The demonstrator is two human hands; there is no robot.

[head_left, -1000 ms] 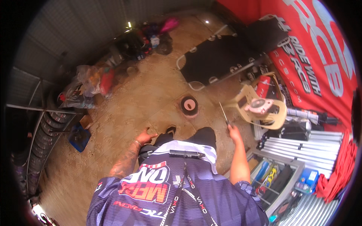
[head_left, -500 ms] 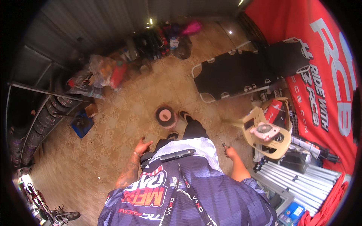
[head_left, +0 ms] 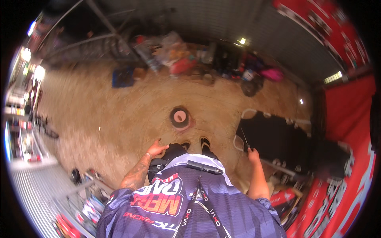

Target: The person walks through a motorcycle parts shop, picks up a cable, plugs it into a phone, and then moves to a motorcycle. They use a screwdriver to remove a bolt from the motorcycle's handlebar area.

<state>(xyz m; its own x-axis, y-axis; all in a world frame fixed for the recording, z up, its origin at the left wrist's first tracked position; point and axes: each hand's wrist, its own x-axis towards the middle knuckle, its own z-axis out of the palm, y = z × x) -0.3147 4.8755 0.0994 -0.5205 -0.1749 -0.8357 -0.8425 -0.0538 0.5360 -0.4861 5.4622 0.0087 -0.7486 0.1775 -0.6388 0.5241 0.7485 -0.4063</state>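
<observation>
**Standing on dirt floor, thin tool in right hand, left hand empty**

Person stands upright, view straight down over a printed jersey. Right hand (head_left: 253,154) hangs at the side, fingers clamped on a thin dark rod-like tool (head_left: 245,139) that sticks up and slightly left from the fist; too small and blurred to tell what kind. Left hand (head_left: 155,149) is out from the hip, fingers loosely apart, holding nothing, touching nothing.

Both feet (head_left: 195,143) are side by side on the dirt floor (head_left: 119,119). Just ahead of the toes sits a small round tyre with a pinkish hub (head_left: 179,117), flat on the ground, not touching the feet.

Room to move: wide open dirt to the left and front-left of the person, running out to the far clutter. To the right, a black mat with pale tube frame (head_left: 274,139) lies near the right hand, its near edge just beside the tool tip. A red banner (head_left: 345,119) walls off the right side. Far edge is lined with a heap of bags and junk (head_left: 174,55), a blue crate (head_left: 122,77), and dark gear with a pink item (head_left: 254,75) along the corrugated wall. Lower left is crowded with metal racks, blurred.
</observation>
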